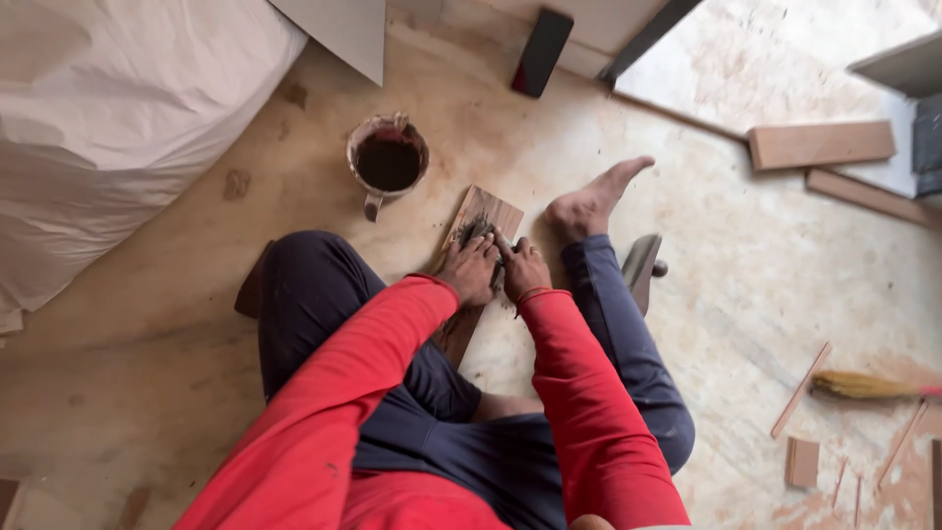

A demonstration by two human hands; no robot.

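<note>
I sit on the floor in red sleeves and dark blue trousers. A narrow wooden board [488, 208] lies on the floor between my legs, smeared with dark paste near its middle. My left hand [469, 267] presses down on the board, fingers bent over the dark smear. My right hand [524, 269] rests right beside it, fingers curled on the same patch; whether it holds a cloth or tool is hidden. A mug [388, 160] of dark brown liquid stands just beyond the board, to its left.
A white covered bulk [118, 118] fills the upper left. My bare foot [592, 201] is right of the board, a grey tool [640, 267] beside my knee. A dark phone [541, 51], wood planks [820, 144], small offcuts [802, 461] and a broom [868, 386] lie around.
</note>
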